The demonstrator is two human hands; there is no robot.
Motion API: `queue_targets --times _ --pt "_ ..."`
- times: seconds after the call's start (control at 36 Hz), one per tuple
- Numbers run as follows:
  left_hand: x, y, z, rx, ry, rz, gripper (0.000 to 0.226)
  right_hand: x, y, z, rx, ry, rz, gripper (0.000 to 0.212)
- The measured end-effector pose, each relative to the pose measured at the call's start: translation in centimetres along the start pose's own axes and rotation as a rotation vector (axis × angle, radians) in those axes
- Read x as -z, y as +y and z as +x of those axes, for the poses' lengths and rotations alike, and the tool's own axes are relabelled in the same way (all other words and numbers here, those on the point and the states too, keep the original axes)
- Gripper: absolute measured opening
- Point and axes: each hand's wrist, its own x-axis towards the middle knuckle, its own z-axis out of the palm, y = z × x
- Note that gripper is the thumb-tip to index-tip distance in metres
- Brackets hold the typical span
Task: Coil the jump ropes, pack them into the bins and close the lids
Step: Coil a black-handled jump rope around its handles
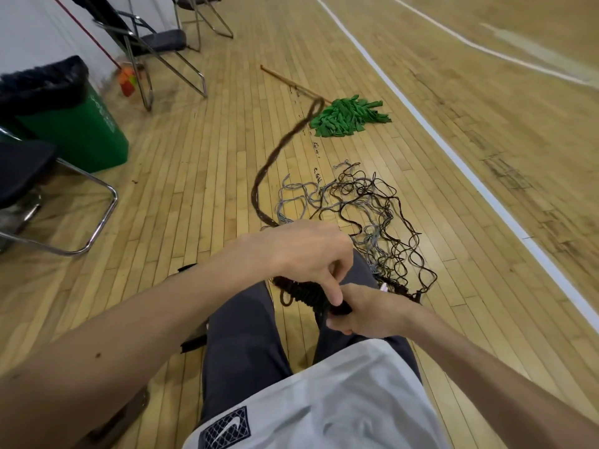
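Note:
A dark brown rope bundle [304, 294] lies across my lap, wound into tight turns. My right hand [366, 314] grips one end of it. Just above, my left hand [308, 254] has its fingers curled down and pinches the rope with thumb and forefinger. A long brown strand [275, 157] runs from under my left hand out over the wooden floor toward a green mop. A loose tangle of brown and grey cords [366, 209] lies on the floor ahead of my knees. No bin for the ropes is in view.
A green mop [348, 116] with a wooden handle lies on the floor ahead. Folding chairs [155, 43] stand at the left, one chair frame [97, 218] close by. A green trash bin [71, 124] with a black liner stands at the left wall. A white court line [453, 153] crosses right.

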Motion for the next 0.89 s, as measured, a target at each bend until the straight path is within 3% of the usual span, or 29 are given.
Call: queue_targets --times 0.08,0.14,0.22,0.31,0.36,0.47,0.53,0.69,0.81,0.89 --pt "-0.3 -0.2 0.3 0.007 0.025 -0.052 0.036 -0.2 -0.4 -0.5 0.046 -0.036 -0.112 0.027" --pt "-0.6 -0.4 0.5 0.019 0.039 -0.113 0.039 -0.5 -0.5 -0.8 0.077 -0.055 -0.134 0.015" --pt "-1.0 -0.9 0.4 0.033 0.044 -0.259 0.039 -0.8 -0.6 -1.2 0.147 -0.079 -0.116 0.031" --pt "-1.5 -1.8 0.1 0.083 0.034 -0.481 0.032 -0.6 -0.8 -1.9 0.239 -0.075 -0.009 0.01" --pt "-1.8 -2.6 -0.1 0.108 0.036 -0.643 0.028 -0.4 -0.9 -2.1 0.278 -0.057 0.066 0.007" --pt "-2.4 -4.0 -0.5 0.094 0.044 -0.874 0.036 -0.1 -1.5 -2.7 0.383 -0.04 0.292 0.023" --pt "-2.6 -4.5 -0.6 0.095 0.055 -0.931 0.045 0.0 -1.6 -2.8 0.41 -0.042 0.416 0.025" --pt "-5.2 -6.2 0.0 0.216 0.186 -0.96 0.033 -0.4 -0.8 -2.2 0.381 0.012 0.747 0.013" --pt "-6.0 -7.5 -1.0 0.224 0.112 -0.94 0.009 -0.6 -0.7 -1.8 0.374 0.044 0.859 0.014" --pt "-5.0 -6.0 -1.7 0.165 0.102 -1.089 0.031 -0.4 -0.5 -1.6 0.395 0.049 1.018 0.009"
